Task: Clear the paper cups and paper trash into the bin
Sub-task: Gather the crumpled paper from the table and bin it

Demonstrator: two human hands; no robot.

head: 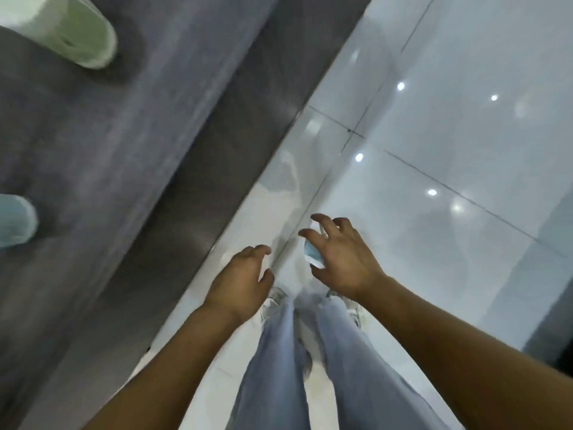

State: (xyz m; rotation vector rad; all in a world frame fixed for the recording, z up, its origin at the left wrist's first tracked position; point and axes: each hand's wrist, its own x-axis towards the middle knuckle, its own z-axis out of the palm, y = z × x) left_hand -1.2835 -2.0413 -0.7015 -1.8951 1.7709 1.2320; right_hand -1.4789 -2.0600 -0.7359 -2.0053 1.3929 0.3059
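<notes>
My right hand (342,259) is held out over the floor and holds a small blue-and-white paper cup (312,254) between thumb and forefinger, while its other fingers are spread. Beside it, my left hand (240,280) hangs with loosely curled fingers and holds nothing. On the grey table (102,144) to the left, a green paper cup (77,32) is at the far end. A pale blue cup (15,220) shows at the left edge of the view. The view is blurred, and no bin is in it.
The glossy white tiled floor (434,150) stretches ahead and to the right, reflecting ceiling lights. The table's dark edge (235,144) runs diagonally along my left. My jeans (310,367) and pale shoes are below my hands.
</notes>
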